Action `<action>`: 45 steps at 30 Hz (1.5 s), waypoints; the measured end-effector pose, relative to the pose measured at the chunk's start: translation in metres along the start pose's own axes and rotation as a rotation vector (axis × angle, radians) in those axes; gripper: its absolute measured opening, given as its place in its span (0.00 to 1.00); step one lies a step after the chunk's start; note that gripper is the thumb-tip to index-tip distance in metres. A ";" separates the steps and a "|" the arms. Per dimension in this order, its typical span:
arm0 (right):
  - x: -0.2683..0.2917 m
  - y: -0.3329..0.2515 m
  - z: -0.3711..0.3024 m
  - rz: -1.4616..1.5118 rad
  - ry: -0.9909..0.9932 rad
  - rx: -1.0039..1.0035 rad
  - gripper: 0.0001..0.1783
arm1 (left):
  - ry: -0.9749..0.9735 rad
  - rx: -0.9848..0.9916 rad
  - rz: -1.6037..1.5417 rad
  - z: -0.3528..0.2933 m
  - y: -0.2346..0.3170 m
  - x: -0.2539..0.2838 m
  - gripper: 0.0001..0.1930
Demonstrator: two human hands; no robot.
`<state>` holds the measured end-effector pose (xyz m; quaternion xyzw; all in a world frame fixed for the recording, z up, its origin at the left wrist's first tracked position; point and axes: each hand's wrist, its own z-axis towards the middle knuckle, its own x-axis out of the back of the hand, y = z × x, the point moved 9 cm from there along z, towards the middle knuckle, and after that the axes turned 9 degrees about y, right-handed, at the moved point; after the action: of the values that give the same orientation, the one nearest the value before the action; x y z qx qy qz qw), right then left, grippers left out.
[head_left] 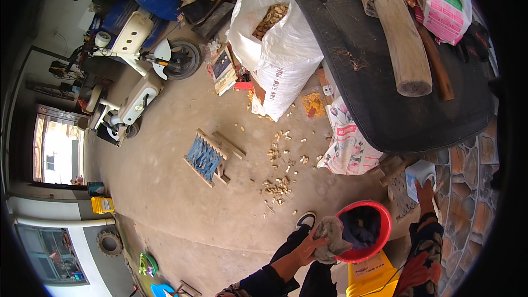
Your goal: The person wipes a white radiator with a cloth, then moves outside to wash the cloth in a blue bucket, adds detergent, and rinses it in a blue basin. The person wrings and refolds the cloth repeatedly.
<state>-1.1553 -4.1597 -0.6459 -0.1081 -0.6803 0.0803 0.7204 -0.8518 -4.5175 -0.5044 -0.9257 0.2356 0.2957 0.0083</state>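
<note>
A grey, crumpled cloth [330, 237] is bunched in my left hand [306, 250], whose fingers are wrapped round it. The cloth hangs against the left rim of a red basin [388, 225] with dark fabric [360, 228] lying inside. Over to the right, my right hand [424, 195] grips the near side of a white and pale-blue container [416, 175]. That container rests by a low wooden stool with a woven seat [401, 197]; its contents are hard to make out. Below the basin is a yellow box [371, 278], partly covered by the basin and my right arm.
A low blue-webbed stool [204, 158] stands on the concrete floor near scattered peanuts [276, 187]. Behind are a tall white sack [286, 60], a floral bag [349, 143] and a black table [363, 77] bearing logs [404, 49]. A white scooter [137, 96] stands at the far left.
</note>
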 end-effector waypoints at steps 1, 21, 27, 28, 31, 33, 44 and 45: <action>-0.004 0.002 -0.001 -0.005 -0.009 0.001 0.25 | 0.005 -0.004 -0.002 0.000 0.001 0.001 0.27; -0.054 0.055 -0.004 -0.314 -0.312 0.265 0.23 | 0.051 -0.014 -0.037 0.003 0.012 0.001 0.27; -0.055 0.070 -0.001 -0.358 -0.353 0.238 0.22 | 0.047 -0.020 0.031 0.004 0.007 0.002 0.29; -0.056 0.071 0.001 -0.377 -0.362 0.245 0.21 | 0.067 0.000 0.035 0.005 0.004 0.004 0.29; -0.066 0.074 0.007 -0.421 -0.382 0.265 0.20 | 0.071 0.035 0.042 0.009 -0.004 0.005 0.29; -0.074 0.078 0.013 -0.449 -0.399 0.288 0.20 | 0.086 0.032 0.053 0.011 -0.007 0.006 0.29; -0.117 0.091 0.036 -0.688 -0.447 0.613 0.14 | 0.010 0.062 0.017 0.023 -0.022 -0.012 0.29; -0.115 0.085 0.036 -0.690 -0.395 0.646 0.12 | 0.009 0.062 0.018 0.023 -0.022 -0.014 0.29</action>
<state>-1.1953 -4.1068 -0.7776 0.3682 -0.7401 0.0626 0.5592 -0.8650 -4.4886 -0.5185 -0.9242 0.2532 0.2840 0.0333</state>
